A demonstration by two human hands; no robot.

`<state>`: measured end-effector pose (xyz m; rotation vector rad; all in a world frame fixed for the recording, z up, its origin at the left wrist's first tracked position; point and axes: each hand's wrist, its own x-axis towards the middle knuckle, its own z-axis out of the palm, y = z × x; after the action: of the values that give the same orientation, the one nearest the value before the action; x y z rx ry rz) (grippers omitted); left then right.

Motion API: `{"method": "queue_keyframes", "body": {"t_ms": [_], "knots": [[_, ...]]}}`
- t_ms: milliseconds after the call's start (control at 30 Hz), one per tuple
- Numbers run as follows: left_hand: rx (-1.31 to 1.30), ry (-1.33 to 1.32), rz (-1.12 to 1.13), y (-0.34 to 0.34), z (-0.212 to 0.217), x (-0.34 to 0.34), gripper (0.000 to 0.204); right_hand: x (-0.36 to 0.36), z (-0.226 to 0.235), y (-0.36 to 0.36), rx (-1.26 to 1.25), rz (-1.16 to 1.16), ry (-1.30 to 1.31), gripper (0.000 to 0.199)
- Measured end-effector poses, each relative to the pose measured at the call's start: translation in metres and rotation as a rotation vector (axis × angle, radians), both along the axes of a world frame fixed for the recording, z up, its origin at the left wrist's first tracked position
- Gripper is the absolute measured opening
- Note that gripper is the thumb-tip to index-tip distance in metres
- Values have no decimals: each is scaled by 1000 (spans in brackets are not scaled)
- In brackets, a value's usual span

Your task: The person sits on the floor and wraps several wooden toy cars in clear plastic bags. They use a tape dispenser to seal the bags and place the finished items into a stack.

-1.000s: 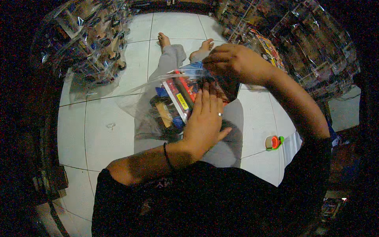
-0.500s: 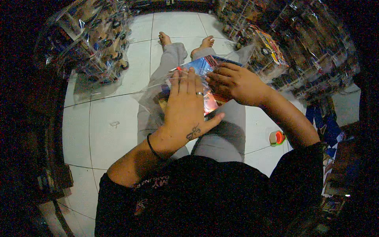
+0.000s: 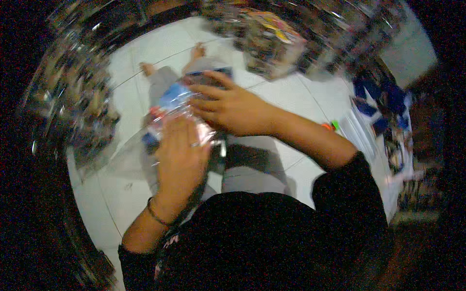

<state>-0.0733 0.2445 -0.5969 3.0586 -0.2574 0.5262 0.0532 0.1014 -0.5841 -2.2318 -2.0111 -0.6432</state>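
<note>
A flat, glossy packet with blue, red and pale printed areas lies across my lap, with clear plastic film spreading out from its left side. My left hand rests flat on its near part, fingers stretched out and side by side. Across the far right part lies my right hand, palm down with its fingers spread. Both hands are open and press on the packet rather than grip it. Motion blur hides the print and the film's edges under the fingers.
Plastic-wrapped bundles stand at the left, and more bundles at the far right, one with a yellow and red top. On the white tiled floor, orange and green tape rolls lie by my right forearm, beside clear plastic sheets.
The view has swung to the right, so the surroundings sit further left and blur. Both hands stay on the packet, and my right hand's fingers are now more spread and reach further across it.
</note>
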Motion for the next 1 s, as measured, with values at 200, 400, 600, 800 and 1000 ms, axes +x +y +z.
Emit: {"method": "queue_keyframes", "body": {"t_ms": [200,400,600,800,1000], "knots": [[232,-188,21,0,-17,-25,46,-24,-100,-58,801,-388,148,58],[317,-148,71,-2,-11,-25,38,28,-245,-276,1214,-2283,560,106],[289,-211,15,-2,-19,-28,35,61,-363,-430,500,-2264,978,56],[121,-229,-96,-6,-11,-16,26,78,-267,-348,1922,-1086,1554,38],[159,-274,-145,-4,-20,-11,28,55,9,-138,1264,-296,889,54]]}}
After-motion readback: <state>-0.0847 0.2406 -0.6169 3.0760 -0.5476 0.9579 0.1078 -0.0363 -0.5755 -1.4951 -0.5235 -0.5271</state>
